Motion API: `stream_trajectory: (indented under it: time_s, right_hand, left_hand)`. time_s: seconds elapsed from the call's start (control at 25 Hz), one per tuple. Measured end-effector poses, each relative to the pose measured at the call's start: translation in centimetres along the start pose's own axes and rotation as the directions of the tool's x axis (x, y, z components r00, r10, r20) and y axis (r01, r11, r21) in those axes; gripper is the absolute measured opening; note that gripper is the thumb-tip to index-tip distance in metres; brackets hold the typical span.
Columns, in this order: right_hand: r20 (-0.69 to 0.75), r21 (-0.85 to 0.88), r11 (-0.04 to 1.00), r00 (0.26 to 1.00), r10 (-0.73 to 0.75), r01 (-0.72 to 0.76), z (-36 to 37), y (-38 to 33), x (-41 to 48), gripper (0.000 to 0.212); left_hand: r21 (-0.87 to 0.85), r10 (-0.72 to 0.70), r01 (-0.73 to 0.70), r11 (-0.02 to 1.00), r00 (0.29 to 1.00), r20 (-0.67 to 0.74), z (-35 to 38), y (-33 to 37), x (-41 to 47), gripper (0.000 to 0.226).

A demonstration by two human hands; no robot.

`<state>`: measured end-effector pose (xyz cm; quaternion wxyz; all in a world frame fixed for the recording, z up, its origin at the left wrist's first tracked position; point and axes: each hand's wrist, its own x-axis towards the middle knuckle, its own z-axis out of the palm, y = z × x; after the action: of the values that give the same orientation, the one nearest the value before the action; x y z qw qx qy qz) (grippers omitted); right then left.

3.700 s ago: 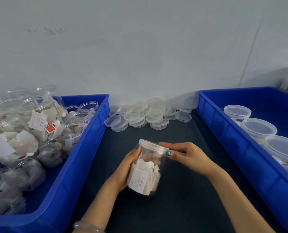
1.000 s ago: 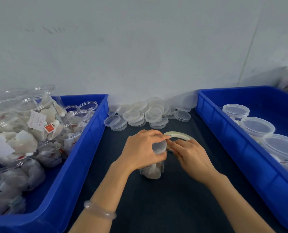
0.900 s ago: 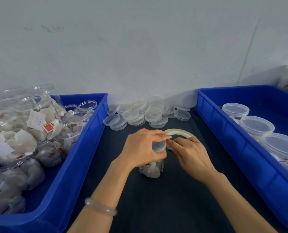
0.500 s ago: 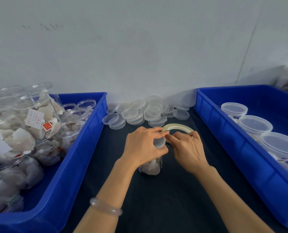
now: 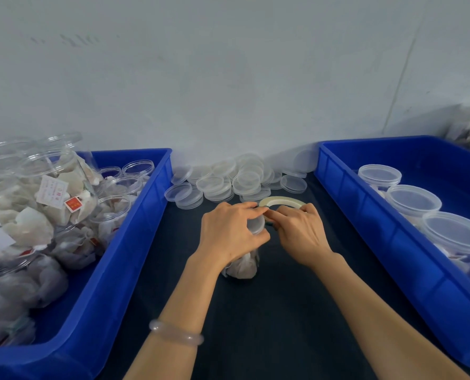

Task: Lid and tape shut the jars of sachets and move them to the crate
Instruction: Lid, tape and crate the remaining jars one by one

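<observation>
A clear jar of white sachets [image 5: 242, 266] stands upright on the dark table mat, its clear lid [image 5: 256, 224] on top. My left hand [image 5: 229, 235] curls over the lid and upper jar and grips it. My right hand [image 5: 299, 233] holds a roll of pale tape [image 5: 282, 202] just behind the jar, fingertips meeting my left fingertips at the lid's far rim. Most of the jar is hidden by my left hand.
A blue crate [image 5: 135, 223] at left holds several open jars of sachets [image 5: 55, 198]. A blue crate [image 5: 365, 215] at right holds three lidded jars [image 5: 412, 200]. Several loose clear lids [image 5: 228, 182] lie against the wall behind my hands.
Earlier both hands held the lidded jar tilted with no tape. Now the jar stands upright, my left hand covers its lid and my right hand has the tape roll at the rim.
</observation>
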<state>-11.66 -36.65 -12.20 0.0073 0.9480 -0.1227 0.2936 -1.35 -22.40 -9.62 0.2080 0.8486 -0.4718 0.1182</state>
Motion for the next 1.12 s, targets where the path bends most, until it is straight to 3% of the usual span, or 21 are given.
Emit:
stream_trajectory:
  time_s: [0.16,0.56,0.72,0.8,0.88,0.96,1.12]
  right_hand:
    - [0.019,0.005,1.0,1.0,-0.022,0.022,0.4,0.6,0.5,0.029]
    - [0.124,0.011,1.0,0.992,-0.025,0.024,1.5,1.0,1.6,0.034]
    - [0.173,-0.026,0.976,0.961,0.217,-0.215,0.5,5.1,1.6,0.045]
    - [0.086,0.079,0.988,0.989,0.124,-0.131,0.4,5.6,1.7,0.043]
    - [0.147,0.103,0.995,0.989,-0.008,-0.007,0.8,4.5,1.7,0.042]
    - [0.237,0.083,0.996,0.97,-0.053,0.034,1.5,3.5,0.0,0.043]
    - [0.211,-0.007,0.997,0.975,-0.071,0.074,2.8,1.8,-3.6,0.042]
  left_hand:
    - [-0.002,-0.024,0.024,1.0,1.0,-0.005,0.0,-0.1,-0.1,0.053]
    - [-0.011,-0.057,0.057,0.998,0.998,0.013,-1.1,0.3,-0.4,0.051]
    - [-0.048,-0.026,0.029,0.998,0.998,0.058,-1.7,0.1,-2.9,0.058]
    - [-0.057,-0.027,0.03,0.998,0.998,0.049,-1.8,-0.4,-3.1,0.057]
    - [-0.036,-0.004,0.007,0.999,0.997,0.08,-1.8,0.1,-2.3,0.046]
    - [-0.039,-0.022,0.026,0.999,0.995,0.102,-1.9,0.7,-1.9,0.035]
    - [-0.055,-0.065,0.071,0.996,0.993,0.097,-1.2,0.8,-1.5,0.026]
